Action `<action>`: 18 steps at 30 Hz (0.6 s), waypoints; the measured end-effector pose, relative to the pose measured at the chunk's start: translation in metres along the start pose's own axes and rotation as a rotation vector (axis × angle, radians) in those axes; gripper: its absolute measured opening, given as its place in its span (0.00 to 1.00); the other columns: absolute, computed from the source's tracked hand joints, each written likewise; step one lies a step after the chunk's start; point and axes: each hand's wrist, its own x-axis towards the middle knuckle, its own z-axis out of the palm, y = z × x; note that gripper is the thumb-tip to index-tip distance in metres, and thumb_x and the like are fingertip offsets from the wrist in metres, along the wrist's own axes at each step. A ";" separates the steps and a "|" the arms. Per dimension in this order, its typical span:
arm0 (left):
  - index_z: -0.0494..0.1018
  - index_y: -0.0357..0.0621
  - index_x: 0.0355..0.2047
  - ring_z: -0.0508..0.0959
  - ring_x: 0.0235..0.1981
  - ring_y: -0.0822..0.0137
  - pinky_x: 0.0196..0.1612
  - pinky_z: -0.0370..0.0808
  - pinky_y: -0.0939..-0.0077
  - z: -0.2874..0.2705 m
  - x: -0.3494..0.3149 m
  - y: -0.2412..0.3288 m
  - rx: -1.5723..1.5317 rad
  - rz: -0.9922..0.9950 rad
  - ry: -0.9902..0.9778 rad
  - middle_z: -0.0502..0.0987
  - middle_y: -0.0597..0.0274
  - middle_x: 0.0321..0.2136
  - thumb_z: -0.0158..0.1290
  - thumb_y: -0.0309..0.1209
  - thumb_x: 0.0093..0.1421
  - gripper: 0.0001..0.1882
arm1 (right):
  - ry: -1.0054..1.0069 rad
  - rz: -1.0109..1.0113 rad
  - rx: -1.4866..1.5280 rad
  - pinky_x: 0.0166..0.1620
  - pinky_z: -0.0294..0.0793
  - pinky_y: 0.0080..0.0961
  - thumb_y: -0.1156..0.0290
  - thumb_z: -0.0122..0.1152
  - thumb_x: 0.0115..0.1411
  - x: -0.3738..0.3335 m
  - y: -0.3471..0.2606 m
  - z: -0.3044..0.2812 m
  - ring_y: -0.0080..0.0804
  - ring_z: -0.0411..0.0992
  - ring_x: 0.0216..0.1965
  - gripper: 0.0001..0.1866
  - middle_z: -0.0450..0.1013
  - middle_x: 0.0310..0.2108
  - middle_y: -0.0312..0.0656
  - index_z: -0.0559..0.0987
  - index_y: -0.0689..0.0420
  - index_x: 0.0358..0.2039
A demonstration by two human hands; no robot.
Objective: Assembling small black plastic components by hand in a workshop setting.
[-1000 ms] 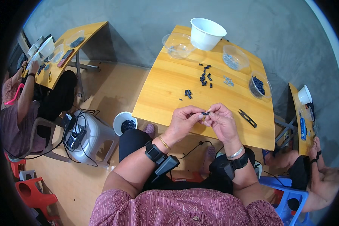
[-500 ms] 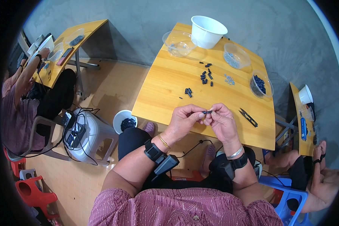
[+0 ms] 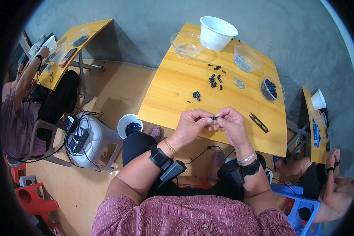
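Above the near edge of the wooden table (image 3: pixel 173 78), my left hand (image 3: pixel 190 125) pinches a small black cylindrical piece (image 3: pixel 213 118) between thumb and forefinger. My right hand (image 3: pixel 232 124) meets it from the other side, also in a pinch on the same piece. Fingertips hide most of the piece. Beyond my hands lie several short black plastic pieces (image 3: pixel 213 80), with a smaller group (image 3: pixel 196 95) nearer to me. A scatter of tiny pale silvery parts (image 3: pixel 239 83) lies to their right. Thread snips (image 3: pixel 259 122) rest right of my right hand.
Along the table's far side stand a white tub (image 3: pixel 218 33) and clear bowls (image 3: pixel 188 45), (image 3: pixel 247 58). A clear bowl of dark pieces (image 3: pixel 272 88) stands at right. A white bucket (image 3: pixel 130 126) is below left, by a stool with cables (image 3: pixel 88 141). Co-workers sit on both sides.
My fingertips have come closer together, covering more of the black piece. One small dark piece beside the far group lies in a different spot. A co-worker's hand at left has shifted slightly.
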 end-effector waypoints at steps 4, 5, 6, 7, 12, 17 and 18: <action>0.74 0.32 0.31 0.75 0.24 0.75 0.29 0.73 0.84 -0.002 0.000 -0.002 0.049 -0.037 -0.008 0.77 0.59 0.25 0.49 0.21 0.56 0.05 | -0.003 0.006 -0.001 0.29 0.69 0.15 0.82 0.52 0.53 -0.001 0.005 -0.001 0.20 0.68 0.23 0.03 0.71 0.23 0.38 0.71 0.61 0.29; 0.74 0.32 0.31 0.75 0.24 0.75 0.29 0.73 0.84 -0.001 0.000 -0.003 0.059 -0.029 -0.008 0.77 0.60 0.25 0.49 0.21 0.56 0.05 | 0.010 -0.009 0.019 0.29 0.69 0.15 0.81 0.52 0.53 -0.001 0.007 -0.001 0.20 0.68 0.23 0.03 0.70 0.23 0.38 0.71 0.61 0.29; 0.74 0.32 0.31 0.75 0.24 0.75 0.29 0.73 0.84 0.001 0.000 -0.004 0.058 -0.029 -0.010 0.77 0.60 0.25 0.49 0.21 0.56 0.05 | 0.024 -0.025 0.039 0.28 0.69 0.15 0.81 0.52 0.54 -0.002 0.009 0.001 0.20 0.68 0.23 0.03 0.70 0.23 0.38 0.71 0.61 0.29; 0.74 0.32 0.30 0.74 0.24 0.75 0.28 0.73 0.84 0.003 0.000 -0.005 0.065 0.009 0.013 0.77 0.60 0.24 0.49 0.21 0.56 0.05 | 0.025 -0.027 0.038 0.28 0.69 0.15 0.81 0.52 0.54 -0.002 0.011 0.002 0.20 0.68 0.23 0.03 0.70 0.23 0.38 0.71 0.61 0.29; 0.74 0.34 0.33 0.74 0.25 0.75 0.30 0.73 0.83 0.002 0.001 -0.011 0.073 0.080 0.025 0.76 0.61 0.26 0.50 0.22 0.56 0.05 | 0.052 -0.027 0.012 0.29 0.68 0.15 0.78 0.51 0.57 -0.002 0.015 0.002 0.20 0.67 0.23 0.02 0.70 0.23 0.37 0.70 0.61 0.31; 0.73 0.34 0.32 0.73 0.22 0.77 0.26 0.71 0.86 0.004 -0.002 -0.008 0.160 0.017 0.054 0.75 0.63 0.23 0.51 0.22 0.55 0.05 | 0.115 -0.040 -0.104 0.29 0.67 0.14 0.76 0.51 0.58 -0.012 0.003 -0.004 0.18 0.66 0.24 0.04 0.68 0.23 0.35 0.70 0.61 0.34; 0.73 0.34 0.32 0.73 0.22 0.77 0.26 0.71 0.86 0.004 -0.002 -0.008 0.160 0.019 0.053 0.75 0.63 0.23 0.51 0.22 0.55 0.05 | 0.114 -0.049 -0.148 0.29 0.67 0.14 0.75 0.51 0.58 -0.013 0.002 -0.004 0.17 0.65 0.25 0.05 0.68 0.23 0.34 0.71 0.61 0.34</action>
